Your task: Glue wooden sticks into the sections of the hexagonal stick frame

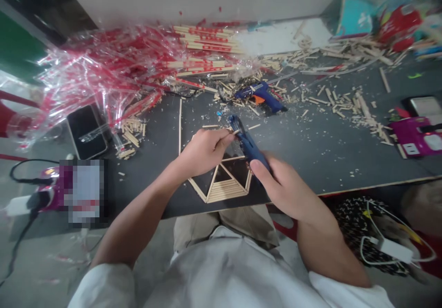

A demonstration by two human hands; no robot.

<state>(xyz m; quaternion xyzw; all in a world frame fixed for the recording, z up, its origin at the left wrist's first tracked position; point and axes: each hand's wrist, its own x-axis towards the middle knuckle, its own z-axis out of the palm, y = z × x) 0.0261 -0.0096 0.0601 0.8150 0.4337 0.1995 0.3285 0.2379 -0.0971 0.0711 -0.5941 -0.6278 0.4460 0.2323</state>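
My left hand (207,149) is closed in a pinch on a thin wooden stick (236,132). The stick's end lies at the jaws of a blue hand cutter (249,143). My right hand (281,183) wraps round the cutter's handles and tilts it toward the upper left. Below both hands, a flat frame of wooden sticks (226,191) rests near the table's front edge, with a lower triangle filled by sticks laid side by side. My left hand covers part of this frame. A longer wooden stick (180,124) stretches away to its left.
Behind my hands lies a blue glue gun (260,95) among wooden offcuts (331,97). Red and clear wrappers (113,68) and packed chopsticks (209,41) pile at the back left. A phone (87,132) is at left, a purple power strip (416,135) at right.
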